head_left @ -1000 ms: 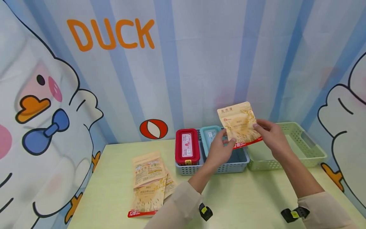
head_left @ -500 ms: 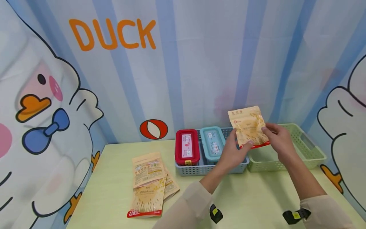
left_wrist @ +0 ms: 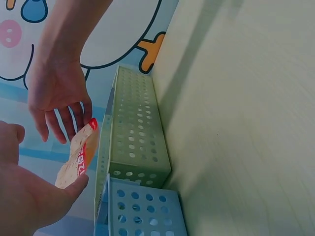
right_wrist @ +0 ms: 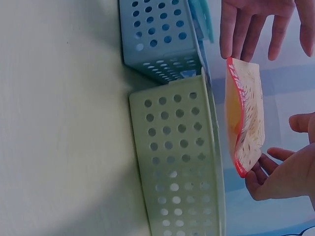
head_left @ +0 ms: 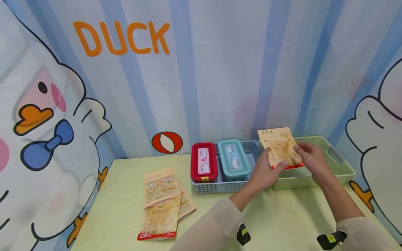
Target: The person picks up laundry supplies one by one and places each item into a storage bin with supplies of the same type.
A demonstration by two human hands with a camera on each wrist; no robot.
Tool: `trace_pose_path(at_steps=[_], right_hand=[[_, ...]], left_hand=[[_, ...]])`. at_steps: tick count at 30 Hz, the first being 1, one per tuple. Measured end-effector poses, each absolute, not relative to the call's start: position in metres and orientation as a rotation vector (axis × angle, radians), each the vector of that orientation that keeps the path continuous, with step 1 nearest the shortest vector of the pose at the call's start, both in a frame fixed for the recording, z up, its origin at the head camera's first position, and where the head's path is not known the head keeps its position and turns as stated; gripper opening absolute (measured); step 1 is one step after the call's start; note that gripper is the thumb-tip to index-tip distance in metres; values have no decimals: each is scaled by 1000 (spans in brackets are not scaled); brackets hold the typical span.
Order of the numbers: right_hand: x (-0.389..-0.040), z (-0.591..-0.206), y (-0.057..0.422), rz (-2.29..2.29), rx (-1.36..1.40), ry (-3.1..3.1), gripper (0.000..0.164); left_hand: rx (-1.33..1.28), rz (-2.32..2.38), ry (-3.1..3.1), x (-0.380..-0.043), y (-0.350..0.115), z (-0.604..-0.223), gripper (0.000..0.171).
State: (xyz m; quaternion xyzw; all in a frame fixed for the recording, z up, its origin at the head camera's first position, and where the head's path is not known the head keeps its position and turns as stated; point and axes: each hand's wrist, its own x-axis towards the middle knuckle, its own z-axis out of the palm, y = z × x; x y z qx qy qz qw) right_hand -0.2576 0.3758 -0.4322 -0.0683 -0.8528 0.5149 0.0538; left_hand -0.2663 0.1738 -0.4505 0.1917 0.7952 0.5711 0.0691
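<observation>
pouch (head_left: 280, 147) sits lower and further right than before, over the green basket (head_left: 295, 183), left hand (head_left: 265, 171) and right hand (head_left: 312, 161) pinching its sides; looks like placing, next probably wants lowering then releasing

Soft shadows cross the table (head_left: 273, 219), bright in the head view, dimmer in wrist views.

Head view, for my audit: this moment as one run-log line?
left hand: holds pouch; right hand: holds pouch; pouch: above table, near green basket
</observation>
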Motion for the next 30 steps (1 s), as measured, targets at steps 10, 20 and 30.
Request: trace_pose_path(at_steps=[10, 20, 30], right_hand=[[-258, -439, 389, 1516, -268, -2651, 83], [-259, -434, 405, 1478, -292, -2769, 85], [-265, -432, 417, 1437, -315, -2898, 83]], left_hand=[[538, 1638, 2365, -267, 189, -451, 74], [438, 1611, 2349, -270, 206, -448, 73], [323, 1602, 2291, -269, 213, -446, 73]])
